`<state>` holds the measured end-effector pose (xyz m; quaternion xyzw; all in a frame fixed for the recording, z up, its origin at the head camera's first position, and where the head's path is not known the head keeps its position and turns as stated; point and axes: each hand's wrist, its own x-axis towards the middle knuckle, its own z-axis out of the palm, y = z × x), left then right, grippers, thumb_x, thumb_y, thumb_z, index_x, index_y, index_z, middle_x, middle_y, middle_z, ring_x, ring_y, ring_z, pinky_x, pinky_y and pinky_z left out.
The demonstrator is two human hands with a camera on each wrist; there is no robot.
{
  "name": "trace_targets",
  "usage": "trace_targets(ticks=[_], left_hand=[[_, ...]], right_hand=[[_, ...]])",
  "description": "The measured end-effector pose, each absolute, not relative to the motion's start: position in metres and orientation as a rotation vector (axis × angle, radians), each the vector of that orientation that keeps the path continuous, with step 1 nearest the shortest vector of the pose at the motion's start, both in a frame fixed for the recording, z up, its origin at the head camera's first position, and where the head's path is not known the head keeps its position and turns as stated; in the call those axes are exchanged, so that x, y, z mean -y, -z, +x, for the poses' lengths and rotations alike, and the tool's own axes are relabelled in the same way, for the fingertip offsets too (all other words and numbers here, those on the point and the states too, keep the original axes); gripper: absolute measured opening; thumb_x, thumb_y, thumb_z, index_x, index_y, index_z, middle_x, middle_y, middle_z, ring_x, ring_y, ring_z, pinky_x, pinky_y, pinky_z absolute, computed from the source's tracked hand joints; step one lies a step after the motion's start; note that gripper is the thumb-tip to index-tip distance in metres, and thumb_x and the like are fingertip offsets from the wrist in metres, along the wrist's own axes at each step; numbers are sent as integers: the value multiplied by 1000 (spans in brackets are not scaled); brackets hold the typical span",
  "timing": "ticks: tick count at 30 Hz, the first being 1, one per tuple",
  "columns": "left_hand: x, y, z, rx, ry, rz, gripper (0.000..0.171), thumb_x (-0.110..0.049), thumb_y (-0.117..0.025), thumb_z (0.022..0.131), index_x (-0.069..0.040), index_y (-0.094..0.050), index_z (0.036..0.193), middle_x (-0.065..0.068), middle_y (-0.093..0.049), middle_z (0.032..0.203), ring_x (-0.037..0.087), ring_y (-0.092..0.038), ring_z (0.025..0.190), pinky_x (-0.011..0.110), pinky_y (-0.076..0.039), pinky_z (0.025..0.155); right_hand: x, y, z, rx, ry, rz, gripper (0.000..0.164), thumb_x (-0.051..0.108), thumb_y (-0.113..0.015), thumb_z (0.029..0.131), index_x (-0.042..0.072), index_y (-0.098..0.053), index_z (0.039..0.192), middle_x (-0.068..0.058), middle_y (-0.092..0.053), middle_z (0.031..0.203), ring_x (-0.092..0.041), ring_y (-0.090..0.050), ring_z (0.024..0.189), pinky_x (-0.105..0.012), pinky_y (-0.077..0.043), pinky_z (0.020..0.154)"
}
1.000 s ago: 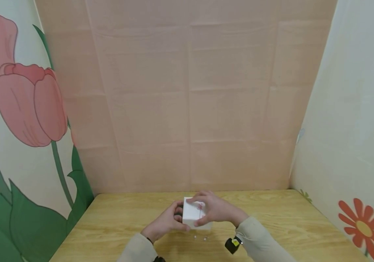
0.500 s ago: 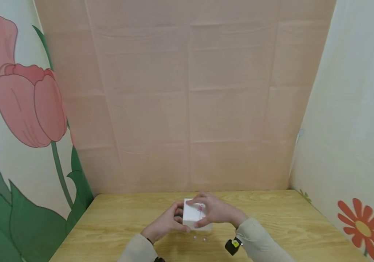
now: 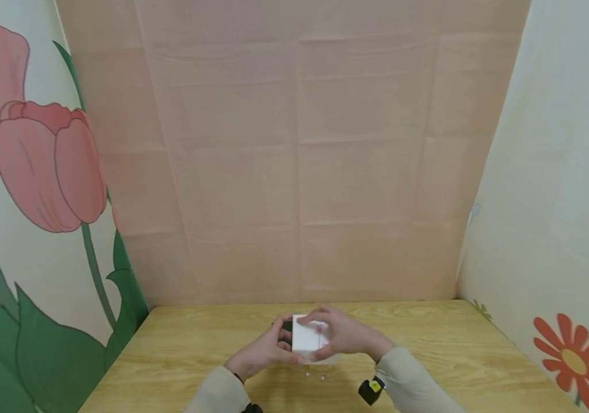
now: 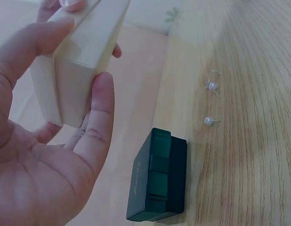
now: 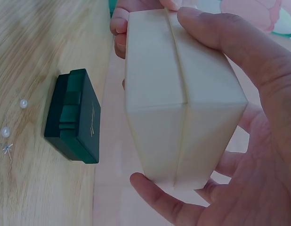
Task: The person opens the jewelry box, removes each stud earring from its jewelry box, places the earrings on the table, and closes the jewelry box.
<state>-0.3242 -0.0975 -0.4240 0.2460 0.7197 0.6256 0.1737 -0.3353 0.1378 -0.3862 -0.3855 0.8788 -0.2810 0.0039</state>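
Both hands hold a white box (image 3: 304, 338) above the table, its top carrying a small pink print. My left hand (image 3: 263, 351) grips the lower part from the left, fingers and thumb curled round it. From above and the right, my right hand (image 3: 350, 334) grips the lid, thumb on the near side. A thin seam between lid and base runs round the white box (image 5: 157, 70) in the right wrist view. Behind it on the table stands a dark green box (image 4: 157, 179) with a green ribbon, mostly hidden in the head view.
Pearl earrings lie on the wooden table: one pearl stud (image 4: 209, 121) and another pearl (image 4: 212, 86) beside small star-like silver pieces (image 5: 7, 149). A pink cloth backdrop (image 3: 294, 172) rises at the table's far edge, with flower-printed panels on either side.
Both hands and the white box have shifted slightly to the right. A little more of the dark green box shows to the left of it. The grips look the same.
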Motion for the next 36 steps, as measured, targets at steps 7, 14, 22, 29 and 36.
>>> trace_targets(ticks=[7,14,22,29,36], left_hand=[[96,422,-324,-2102,-1767,667,93,-3,-79,76,-7,-20,147,12,-58,110,20,-60,91,30,-50,79],[95,422,-324,-2117,-1761,670,90,-1,-79,75,-6,-23,145,11,-58,109,20,-61,90,29,-50,77],[88,411,-330,-2176,-1691,599,93,-5,-80,75,-7,-20,147,12,-58,113,21,-61,94,33,-49,81],[77,398,-342,-2275,-1571,637,93,-8,-80,76,-6,-22,148,13,-59,114,22,-62,95,39,-51,86],[58,388,-350,-2355,-1521,622,87,0,-79,74,-4,-28,144,17,-59,110,24,-61,92,42,-51,85]], right_hand=[[-144,388,-336,-2694,968,-1154,69,34,-85,70,22,-58,132,-11,-44,135,-25,-44,110,-39,-43,82],[-153,389,-336,-2585,1096,-1085,69,27,-85,72,24,-55,134,-15,-39,137,-26,-45,109,-36,-46,82],[-162,385,-338,-2544,1173,-1028,69,24,-84,74,23,-53,135,-18,-37,140,-32,-45,115,-41,-48,87],[-173,384,-347,-2545,1206,-953,71,22,-84,73,24,-51,136,-19,-34,141,-33,-47,112,-41,-49,83],[-182,379,-362,-2590,1148,-927,74,21,-86,71,23,-52,136,-18,-36,140,-33,-44,109,-38,-46,79]])
